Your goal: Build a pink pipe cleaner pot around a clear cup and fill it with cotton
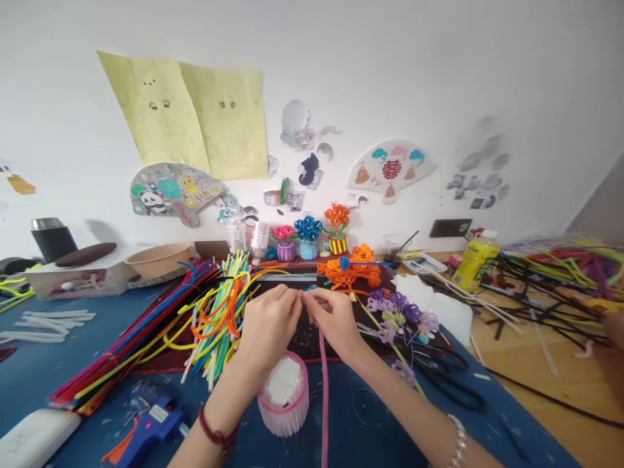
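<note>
My left hand and my right hand meet fingertip to fingertip over the middle of the table, both closed in a pinch. Between them is the end of a pink pipe cleaner, whose long tail hangs down below my right hand toward me. Just under my left hand stands a small round pot with pale pink ribbed sides, a pink rim and a white top. Purple pipe-cleaner flowers lie right of my right hand, and orange ones lie behind it.
Left lie bundled coloured pipe cleaners, a loose pile and a blue glue gun. Black-handled scissors are at right. Finished flower pots line the wall. A yellow bottle stands at right; part of another person's hand shows at the edge.
</note>
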The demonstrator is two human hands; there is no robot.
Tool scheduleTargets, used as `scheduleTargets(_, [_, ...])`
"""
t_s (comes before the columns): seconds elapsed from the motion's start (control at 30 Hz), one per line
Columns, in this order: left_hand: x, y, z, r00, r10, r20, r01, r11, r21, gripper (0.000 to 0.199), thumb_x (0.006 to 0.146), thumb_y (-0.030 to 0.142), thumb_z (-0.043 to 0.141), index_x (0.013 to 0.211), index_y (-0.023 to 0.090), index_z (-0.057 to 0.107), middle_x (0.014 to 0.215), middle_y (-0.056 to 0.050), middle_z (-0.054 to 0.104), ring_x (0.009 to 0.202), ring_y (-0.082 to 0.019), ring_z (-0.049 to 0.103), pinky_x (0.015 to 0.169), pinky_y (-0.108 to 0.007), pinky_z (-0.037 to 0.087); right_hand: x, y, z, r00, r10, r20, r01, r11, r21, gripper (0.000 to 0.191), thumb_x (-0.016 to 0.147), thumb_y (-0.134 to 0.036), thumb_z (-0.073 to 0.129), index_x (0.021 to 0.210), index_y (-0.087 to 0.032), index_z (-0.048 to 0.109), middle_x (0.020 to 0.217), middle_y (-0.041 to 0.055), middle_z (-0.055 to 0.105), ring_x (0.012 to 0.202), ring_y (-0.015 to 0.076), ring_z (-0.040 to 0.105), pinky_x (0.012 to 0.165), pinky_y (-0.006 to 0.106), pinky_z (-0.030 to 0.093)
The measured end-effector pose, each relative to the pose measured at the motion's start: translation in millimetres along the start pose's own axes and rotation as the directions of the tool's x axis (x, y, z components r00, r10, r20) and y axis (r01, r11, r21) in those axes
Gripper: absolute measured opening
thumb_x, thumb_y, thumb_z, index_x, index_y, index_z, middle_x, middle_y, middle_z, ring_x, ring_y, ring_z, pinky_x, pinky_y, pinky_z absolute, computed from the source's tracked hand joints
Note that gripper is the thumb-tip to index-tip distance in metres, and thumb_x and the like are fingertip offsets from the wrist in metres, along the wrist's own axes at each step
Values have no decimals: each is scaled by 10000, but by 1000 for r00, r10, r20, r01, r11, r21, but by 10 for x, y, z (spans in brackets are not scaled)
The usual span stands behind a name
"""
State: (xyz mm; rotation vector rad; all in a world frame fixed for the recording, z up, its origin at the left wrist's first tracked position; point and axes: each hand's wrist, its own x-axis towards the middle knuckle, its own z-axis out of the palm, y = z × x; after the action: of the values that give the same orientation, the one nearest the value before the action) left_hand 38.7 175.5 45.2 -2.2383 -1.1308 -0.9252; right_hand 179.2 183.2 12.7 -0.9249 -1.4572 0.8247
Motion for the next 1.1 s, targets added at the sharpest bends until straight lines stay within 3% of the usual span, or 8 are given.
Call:
scheduleTargets(0.1, [-29, 24, 10, 998, -45, 39, 46, 998, -32, 342, 955, 176, 448, 650, 165, 603, 608, -5, 584, 510, -124, 532, 504, -250, 327, -68, 68, -3, 999, 18, 38, -19, 1000, 8, 410, 889, -471, 567, 609, -172, 602, 514, -23, 512, 438, 93, 412, 418, 224, 285])
scheduleTargets(0.27, [-54, 8, 36, 994, -30, 105, 38, 997, -73, 259, 982, 193, 436, 875, 164, 670, 744, -29, 673, 639, -142, 622, 557, -236, 383, -61, 133, -91, 996, 61, 68, -62, 998, 11, 430, 872, -539, 586, 659, -172, 655, 527, -14, 545, 418, 93, 396, 392, 226, 261])
scheduleTargets(0.63, [-76, 40, 78, 974, 13, 226, 7, 996, -84, 316, 989, 184, 375, 808, 151, 633, 727, -55, 638, 658, -183, 590, 596, -282, 415, -45, 120, -115, 997, 68, 48, -70, 997, 43, 397, 834, -497, 629, 596, -179, 643, 519, -27, 521, 459, 104, 403, 454, 243, 298])
scheduleTargets(0.8, [-22, -59, -99, 951, -46, 305, 100, 981, -166, 211, 972, 249, 485, 924, 194, 683, 845, -29, 729, 714, -162, 675, 626, -255, 475, -18, 93, -169, 996, 91, 14, -92, 991, 99, 333, 803, -471, 669, 670, -168, 710, 489, -46, 462, 447, 93, 347, 433, 241, 225])
scheduleTargets(0.87, [-87, -117, -260, 919, -22, 393, 114, 971, -212, 143, 910, 322, 606, 983, 234, 691, 893, -3, 754, 707, -155, 700, 624, -242, 504, 11, 97, -213, 993, 113, -27, -108, 985, 138, 334, 791, -477, 682, 674, -165, 713, 452, -67, 387, 424, 84, 301, 420, 241, 183])
scheduleTargets(0.93, [-210, -128, -419, 821, 45, 570, 150, 945, -290, 432, 816, 355, 722, 1216, 235, 614, 1144, -54, 726, 963, -204, 710, 787, -279, 542, 52, 112, -266, 987, 137, -81, -119, 973, 195, 352, 780, -493, 686, 659, -163, 703, 441, -82, 331, 414, 76, 263, 413, 239, 159])
scheduleTargets(1.0, [-334, -72, -535, 711, 63, 701, 171, 950, -260, 699, 645, 393, 855, 1271, 228, 589, 1254, -96, 676, 1096, -270, 668, 877, -338, 540, 96, 128, -320, 977, 161, -142, -120, 957, 265, 363, 764, -508, 689, 661, -160, 697, 459, -84, 326, 416, 72, 252, 406, 235, 155])
scheduleTargets(1.1, [-383, 71, -604, 612, -14, 791, 206, 968, -143, 751, 591, 311, 879, 1277, 229, 585, 1202, -100, 689, 1057, -299, 676, 867, -387, 541, 152, 145, -400, 955, 200, -221, -107, 922, 373, 349, 725, -500, 724, 677, -155, 691, 492, -85, 338, 413, 59, 239, 393, 232, 143])
